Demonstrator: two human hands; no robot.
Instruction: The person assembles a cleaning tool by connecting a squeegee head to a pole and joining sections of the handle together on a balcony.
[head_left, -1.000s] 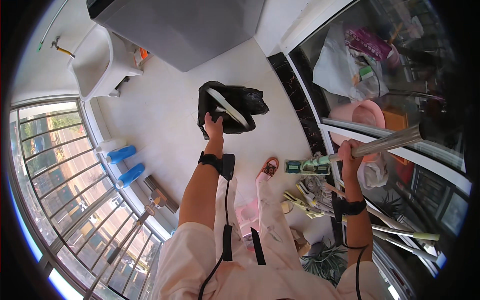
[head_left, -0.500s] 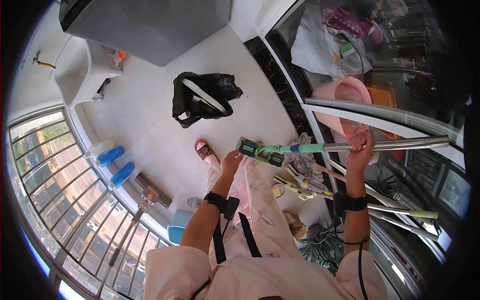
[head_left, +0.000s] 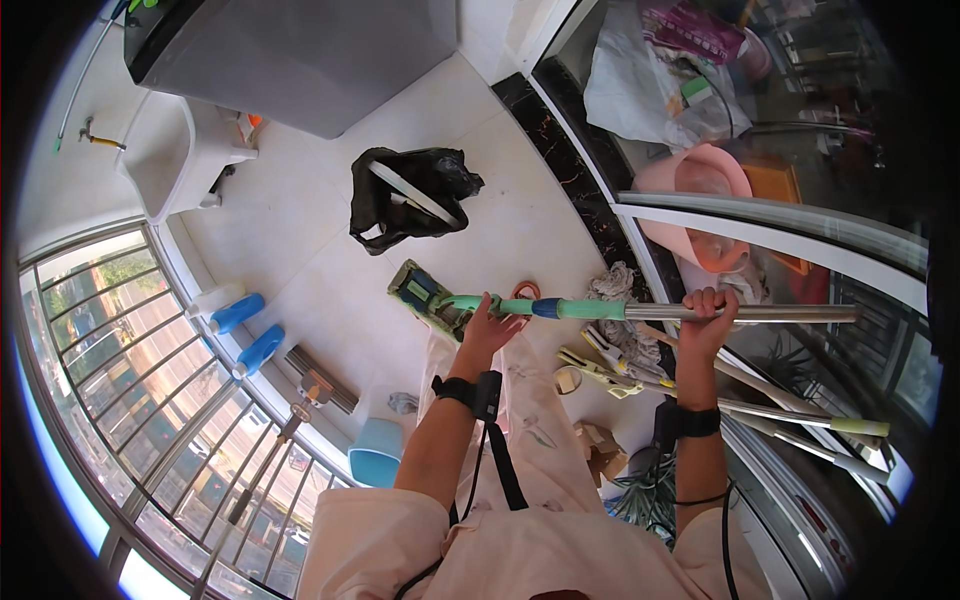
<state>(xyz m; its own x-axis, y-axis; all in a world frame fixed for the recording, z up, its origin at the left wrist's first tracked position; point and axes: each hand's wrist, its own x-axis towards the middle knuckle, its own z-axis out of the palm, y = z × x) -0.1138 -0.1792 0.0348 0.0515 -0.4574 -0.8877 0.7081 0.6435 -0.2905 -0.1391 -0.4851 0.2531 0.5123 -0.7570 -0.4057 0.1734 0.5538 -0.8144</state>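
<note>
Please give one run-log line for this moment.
left hand: at green section of mop; right hand: gripping its metal pole; black bag: on floor

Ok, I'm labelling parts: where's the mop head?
In the head view, the mop head is left of centre, below the black bag, beside the left hand.

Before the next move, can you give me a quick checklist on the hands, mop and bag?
1. Right hand gripping the mop's metal pole: ok, fingers wrapped around it.
2. Left hand firm on the green lower section: cannot tell; it is there, but its grip is unclear.
3. Mop head off the floor: cannot tell from this view.
4. Black bag apart from mop head: ok, floor shows between them.
5. Other handles clear of right forearm: not ok; they pass behind it in view.
</note>
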